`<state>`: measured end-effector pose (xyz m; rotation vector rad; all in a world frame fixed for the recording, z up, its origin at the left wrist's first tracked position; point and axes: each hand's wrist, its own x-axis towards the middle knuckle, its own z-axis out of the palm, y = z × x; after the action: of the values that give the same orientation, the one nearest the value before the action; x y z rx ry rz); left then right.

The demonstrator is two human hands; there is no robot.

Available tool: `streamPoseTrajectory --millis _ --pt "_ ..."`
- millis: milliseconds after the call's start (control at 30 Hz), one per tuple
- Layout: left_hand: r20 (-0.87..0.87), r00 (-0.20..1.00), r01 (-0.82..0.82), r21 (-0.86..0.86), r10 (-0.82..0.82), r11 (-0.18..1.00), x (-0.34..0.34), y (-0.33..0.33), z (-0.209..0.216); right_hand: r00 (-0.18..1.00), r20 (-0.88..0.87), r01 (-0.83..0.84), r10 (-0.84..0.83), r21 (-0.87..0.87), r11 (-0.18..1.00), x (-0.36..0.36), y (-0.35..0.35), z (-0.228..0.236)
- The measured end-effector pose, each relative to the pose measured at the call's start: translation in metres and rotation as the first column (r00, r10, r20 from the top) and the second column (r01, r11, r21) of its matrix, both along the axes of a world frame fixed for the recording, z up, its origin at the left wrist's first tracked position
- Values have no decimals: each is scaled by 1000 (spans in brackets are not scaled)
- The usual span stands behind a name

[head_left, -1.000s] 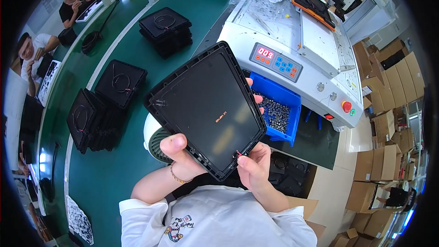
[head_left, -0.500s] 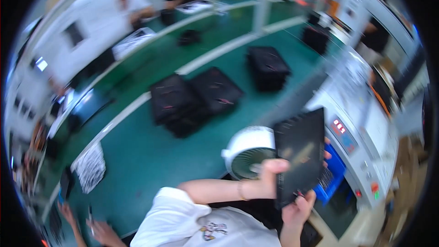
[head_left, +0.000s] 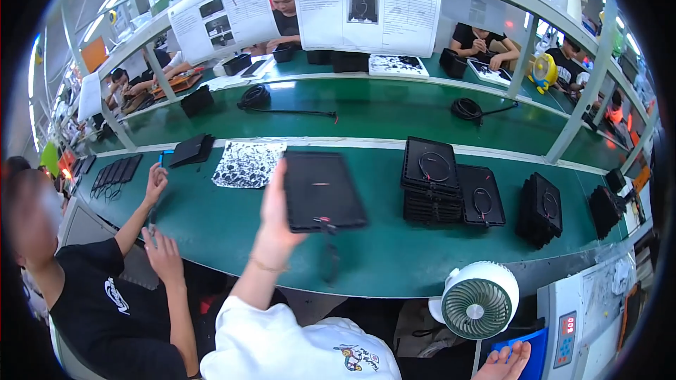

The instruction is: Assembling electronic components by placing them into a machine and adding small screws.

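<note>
My left hand grips a flat black rectangular panel by its left edge, holding it above the green bench. Small red-tipped wires show at the panel's lower edge, and a blurred dark strip hangs below it. My right hand is at the lower right beside a blue bin, with its fingers loosely apart and nothing in them. Behind the panel, a white sheet with black blotches lies on the bench.
Stacks of black panels with looped wires stand on the bench at right. A white fan and a machine with a red display are near the right edge. A co-worker's hands are at left.
The view has swung left. My left hand has carried the panel leftward over the bench; my right hand, which was on the panel, is now off it.
</note>
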<state>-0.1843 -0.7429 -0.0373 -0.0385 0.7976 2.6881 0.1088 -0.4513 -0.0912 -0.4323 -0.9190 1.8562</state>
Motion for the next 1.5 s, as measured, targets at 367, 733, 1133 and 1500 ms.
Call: streamPoseTrajectory --millis 367,733,1133,1500 --pt "209 957 -149 -239 201 960 3 -217 -94 998 -11 -61 61 55 997 -5 17 -13" --pt "-365 930 -276 -773 -44 571 -30 -59 -20 748 448 136 -489 619 774 17 34 -3" --pt "-559 459 -176 -819 -691 545 -62 425 -64 127 787 -551 -603 562 617 69 100 1" --pt "-503 622 -172 -836 -600 522 -82 483 -92 116 779 -497 -616 582 644 77 102 -24"
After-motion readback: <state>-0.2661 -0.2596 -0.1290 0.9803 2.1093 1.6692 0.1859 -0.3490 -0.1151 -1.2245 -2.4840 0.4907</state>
